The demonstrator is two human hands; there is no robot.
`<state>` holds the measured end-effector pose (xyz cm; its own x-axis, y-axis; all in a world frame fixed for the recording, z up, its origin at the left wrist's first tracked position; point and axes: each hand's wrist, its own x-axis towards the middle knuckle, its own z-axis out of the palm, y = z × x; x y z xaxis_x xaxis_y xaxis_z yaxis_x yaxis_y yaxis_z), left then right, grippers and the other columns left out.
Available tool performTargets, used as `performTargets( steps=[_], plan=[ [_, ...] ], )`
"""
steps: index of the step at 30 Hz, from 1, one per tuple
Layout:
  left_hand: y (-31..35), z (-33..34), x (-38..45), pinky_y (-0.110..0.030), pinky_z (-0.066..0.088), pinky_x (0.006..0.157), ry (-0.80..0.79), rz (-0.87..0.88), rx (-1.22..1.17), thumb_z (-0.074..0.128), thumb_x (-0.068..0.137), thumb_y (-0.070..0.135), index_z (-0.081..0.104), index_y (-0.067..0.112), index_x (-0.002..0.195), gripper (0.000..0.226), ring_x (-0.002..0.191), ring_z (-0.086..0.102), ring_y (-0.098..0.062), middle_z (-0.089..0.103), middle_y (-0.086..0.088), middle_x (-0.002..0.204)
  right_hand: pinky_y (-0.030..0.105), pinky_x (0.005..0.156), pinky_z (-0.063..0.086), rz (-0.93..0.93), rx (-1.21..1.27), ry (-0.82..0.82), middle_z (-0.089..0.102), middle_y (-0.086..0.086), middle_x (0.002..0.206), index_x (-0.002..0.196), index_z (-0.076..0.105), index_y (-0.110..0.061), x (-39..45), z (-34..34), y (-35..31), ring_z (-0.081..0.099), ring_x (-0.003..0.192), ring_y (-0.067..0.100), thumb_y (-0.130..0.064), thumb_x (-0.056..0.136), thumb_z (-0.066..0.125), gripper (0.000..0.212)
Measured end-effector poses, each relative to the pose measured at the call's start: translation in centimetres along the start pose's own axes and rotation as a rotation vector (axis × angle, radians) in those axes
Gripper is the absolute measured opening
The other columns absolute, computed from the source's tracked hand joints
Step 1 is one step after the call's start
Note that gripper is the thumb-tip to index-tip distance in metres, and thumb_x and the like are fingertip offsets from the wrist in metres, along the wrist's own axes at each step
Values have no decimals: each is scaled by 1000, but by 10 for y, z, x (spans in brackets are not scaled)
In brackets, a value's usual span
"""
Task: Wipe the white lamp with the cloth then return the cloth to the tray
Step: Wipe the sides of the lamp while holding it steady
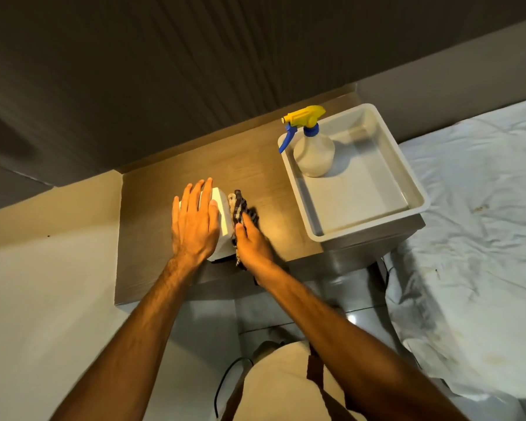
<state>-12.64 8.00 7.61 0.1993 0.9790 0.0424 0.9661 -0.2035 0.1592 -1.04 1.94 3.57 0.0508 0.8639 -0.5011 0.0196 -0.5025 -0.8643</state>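
Both hands work at the white lamp [222,220], which stands on the wooden bedside table [170,177]. The left hand [195,226] lies flat on top of it, fingers spread apart. The right hand [252,244] presses the dark patterned cloth [240,208] against the lamp's right side, fingers closed on it. Nearby to the right, the grey tray [377,189] holds a spray bottle [313,150].

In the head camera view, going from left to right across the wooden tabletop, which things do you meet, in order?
Left hand flat on the white box-shaped lamp → dark patterned cloth held by the right hand → white plastic spray bottle with yellow and blue nozzle → grey plastic tray.
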Motion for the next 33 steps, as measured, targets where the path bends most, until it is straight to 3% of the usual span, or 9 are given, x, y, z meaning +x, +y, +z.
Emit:
performTargets(
  steps=[6, 10, 14, 17, 21, 26, 30, 33],
  plan=[
    [0, 1, -2, -58, 14, 128, -4, -2, -30, 11, 103, 42, 29, 16, 159, 64, 156, 23, -30, 34, -11, 166, 48, 101, 55, -168, 74, -5, 57, 12, 143, 152, 39, -32, 14, 0, -38, 60, 124, 30, -32, 109, 33, 44],
    [2, 0, -2, -57, 13, 127, -5, 8, -16, 13, 103, 41, 28, 17, 159, 63, 156, 23, -31, 34, -12, 165, 42, 97, 53, -35, 60, -24, 58, 17, 141, 153, 38, -29, 39, -3, -33, 61, 121, 33, -33, 109, 31, 45],
    [1, 0, -2, -57, 13, 128, -11, 7, -13, 12, 102, 41, 26, 18, 160, 64, 156, 23, -31, 34, -11, 166, 41, 101, 47, 58, 20, -8, 48, 13, 152, 157, 27, -35, 2, -3, -16, 52, 133, 32, -38, 109, 27, 48],
    [-1, -1, -1, -56, 13, 128, -18, 7, -10, 11, 102, 42, 26, 18, 160, 64, 156, 23, -30, 33, -11, 166, 34, 92, 46, -11, 11, -36, 48, 10, 151, 158, 22, -38, -36, 0, -15, 54, 130, 29, -42, 109, 28, 49],
    [-2, 1, -1, -58, 15, 127, -23, 4, -17, 15, 105, 39, 28, 18, 159, 60, 156, 24, -30, 34, -11, 165, 34, 90, 45, -99, 70, -19, 54, 9, 146, 153, 34, -39, -13, 1, -44, 57, 128, 27, -46, 108, 25, 47],
    [-1, 0, -1, -56, 12, 127, -20, 11, -39, 15, 103, 41, 28, 17, 159, 63, 156, 24, -32, 35, -13, 165, 47, 106, 51, -16, 54, -4, 58, 13, 141, 149, 44, -28, 36, -2, -35, 58, 127, 31, -43, 108, 28, 47],
    [-2, 0, -2, -57, 14, 127, -15, 13, -30, 16, 102, 41, 27, 18, 159, 62, 155, 25, -32, 36, -12, 165, 35, 89, 49, 48, 32, 19, 56, 13, 141, 151, 38, -32, -6, 3, -14, 58, 125, 30, -44, 108, 29, 46],
    [-3, 0, -1, -56, 13, 128, -26, 4, -34, 15, 103, 41, 27, 19, 160, 62, 156, 24, -31, 35, -12, 165, 33, 91, 48, -13, 77, 2, 55, 9, 143, 154, 34, -33, -32, 5, -18, 58, 125, 27, -40, 109, 30, 47]
  ],
)
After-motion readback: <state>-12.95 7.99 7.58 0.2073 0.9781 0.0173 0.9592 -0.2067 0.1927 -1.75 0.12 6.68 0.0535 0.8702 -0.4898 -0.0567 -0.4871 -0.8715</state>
